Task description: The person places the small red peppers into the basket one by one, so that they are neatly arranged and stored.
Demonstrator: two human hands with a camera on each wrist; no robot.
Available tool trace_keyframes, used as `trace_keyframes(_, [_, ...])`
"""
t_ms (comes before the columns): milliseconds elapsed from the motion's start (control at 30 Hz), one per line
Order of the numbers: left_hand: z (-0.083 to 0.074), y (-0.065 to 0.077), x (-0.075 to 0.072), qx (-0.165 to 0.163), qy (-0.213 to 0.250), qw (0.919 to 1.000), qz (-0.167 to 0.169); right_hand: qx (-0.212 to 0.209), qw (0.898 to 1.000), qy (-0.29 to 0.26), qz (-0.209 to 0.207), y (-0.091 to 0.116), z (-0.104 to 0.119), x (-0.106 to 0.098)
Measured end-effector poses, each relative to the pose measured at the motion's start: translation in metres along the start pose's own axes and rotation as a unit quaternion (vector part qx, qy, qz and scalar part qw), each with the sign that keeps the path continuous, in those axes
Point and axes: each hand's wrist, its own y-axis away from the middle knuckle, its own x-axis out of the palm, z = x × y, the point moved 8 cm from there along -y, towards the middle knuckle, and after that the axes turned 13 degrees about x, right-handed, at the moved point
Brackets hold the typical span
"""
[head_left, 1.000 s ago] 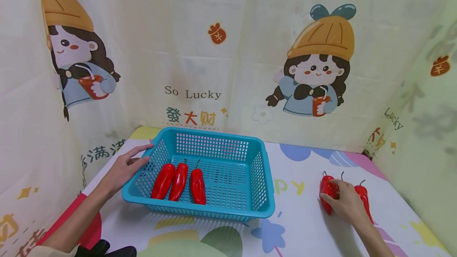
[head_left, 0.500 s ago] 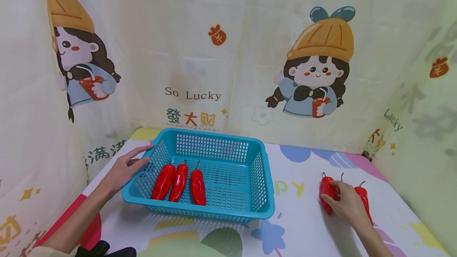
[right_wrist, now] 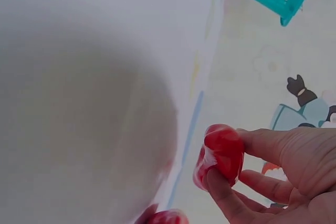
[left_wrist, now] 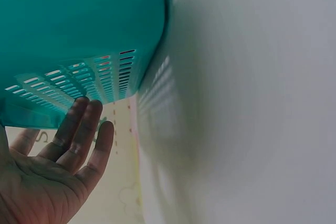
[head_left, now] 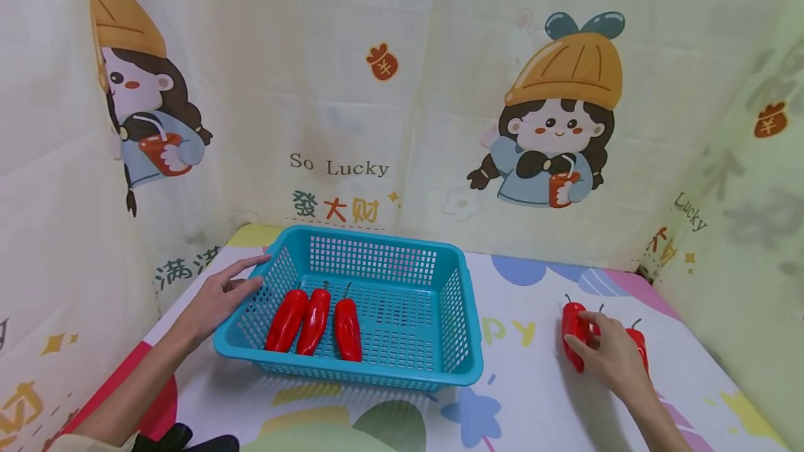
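My right hand (head_left: 608,354) pinches a red pepper (head_left: 573,333) between thumb and fingers, at the right of the table. In the right wrist view this red pepper (right_wrist: 224,150) appears raised off the cloth. A second pepper (head_left: 596,328) is mostly hidden behind the hand, and a third pepper (head_left: 639,344) lies just right of it. My left hand (head_left: 216,302) rests with extended fingers at the left side of a teal plastic basket (head_left: 352,370); the left wrist view shows the fingers (left_wrist: 84,129) against its outer wall. Inside the basket, toward the left, lie three red peppers (head_left: 316,319).
A patterned white cloth (head_left: 521,396) covers the table. Printed fabric walls (head_left: 433,124) enclose the back and both sides. A black object (head_left: 188,439) shows at the bottom left edge, beside the left sleeve.
My right hand has shifted slightly, and the pepper it pinches has risen a little from its earlier place. The left hand and the basket stay put.
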Motion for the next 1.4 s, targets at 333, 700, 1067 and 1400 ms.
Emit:
trace_keyframes(333, [0.0,0.0,0.0,0.0,0.002,1.0,-0.002,-0.011,0.999,-0.042,-0.009,0.007,0.015,-0.009])
trace_keyframes(700, [-0.001,0.001,0.0,0.001,0.006,1.0,-0.001,-0.046,0.996,-0.082,-0.003,0.026,0.041,-0.019])
trace_keyframes(1067, [-0.002,0.0,-0.001,0.01,0.016,0.9998,-0.001,-0.054,0.993,-0.109,0.0,0.036,0.065,-0.028])
trace_keyframes(1400, [0.0,0.0,-0.001,0.009,0.007,0.9999,-0.001,-0.083,0.989,-0.124,-0.001,0.042,0.092,-0.029])
